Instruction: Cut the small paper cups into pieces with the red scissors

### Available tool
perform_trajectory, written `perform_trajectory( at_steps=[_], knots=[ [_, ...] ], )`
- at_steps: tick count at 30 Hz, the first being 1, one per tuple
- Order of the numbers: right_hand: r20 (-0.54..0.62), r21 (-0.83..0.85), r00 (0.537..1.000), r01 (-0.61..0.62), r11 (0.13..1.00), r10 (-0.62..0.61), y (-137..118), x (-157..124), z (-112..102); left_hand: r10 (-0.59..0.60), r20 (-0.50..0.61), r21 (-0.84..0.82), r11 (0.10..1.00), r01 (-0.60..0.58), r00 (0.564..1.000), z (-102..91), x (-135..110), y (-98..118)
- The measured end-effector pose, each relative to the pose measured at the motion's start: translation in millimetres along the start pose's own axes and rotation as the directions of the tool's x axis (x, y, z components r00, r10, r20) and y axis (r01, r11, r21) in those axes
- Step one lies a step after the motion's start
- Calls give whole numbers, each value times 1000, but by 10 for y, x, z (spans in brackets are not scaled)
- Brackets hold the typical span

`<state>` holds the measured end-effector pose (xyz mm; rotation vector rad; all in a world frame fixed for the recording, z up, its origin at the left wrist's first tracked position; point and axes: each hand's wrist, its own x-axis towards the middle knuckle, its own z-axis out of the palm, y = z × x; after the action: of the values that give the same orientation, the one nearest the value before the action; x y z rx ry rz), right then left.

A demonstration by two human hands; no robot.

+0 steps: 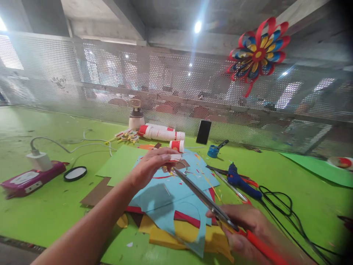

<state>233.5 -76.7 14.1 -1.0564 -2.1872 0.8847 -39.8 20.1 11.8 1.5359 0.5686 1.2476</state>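
My left hand (151, 163) is over the middle of the paper pile, its fingers closed on a small white paper piece (175, 157). The fingers partly hide that piece, so its full shape does not show. From the lower right, my right hand (245, 228) grips scissors (198, 190) with red handles. The blades look closed and point up and left, their tips close to the left fingertips. Light-blue paper sheets (160, 195) with cut-outs and scraps lie under both hands. A red-and-white paper cup (177, 146) lies on its side just beyond the left hand.
Stacked paper cups (162, 133), a sprayer bottle (136, 119) and a phone (203, 131) are at the back. A blue glue gun (244, 182) with a black cord lies right, near a blue jar (213, 151). A purple power strip (35, 178) sits left. A paper flower (259, 54) hangs above.
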Motion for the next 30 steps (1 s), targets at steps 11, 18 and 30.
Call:
perform_trajectory(
  at_steps=[11,18,30],
  knots=[
    [-383,-74,923,-72,995,39,65,98,167,12,78,3,1000,-12,997,116,-3,-14],
    [-399,-314,905,18,949,-149,187,118,193,-10,-5,-50,999,10,1000,208,-23,-47],
    [-606,10,790,125,992,-93,21,196,154,-11,145,388,921,-47,989,348,-65,-79]
  ],
)
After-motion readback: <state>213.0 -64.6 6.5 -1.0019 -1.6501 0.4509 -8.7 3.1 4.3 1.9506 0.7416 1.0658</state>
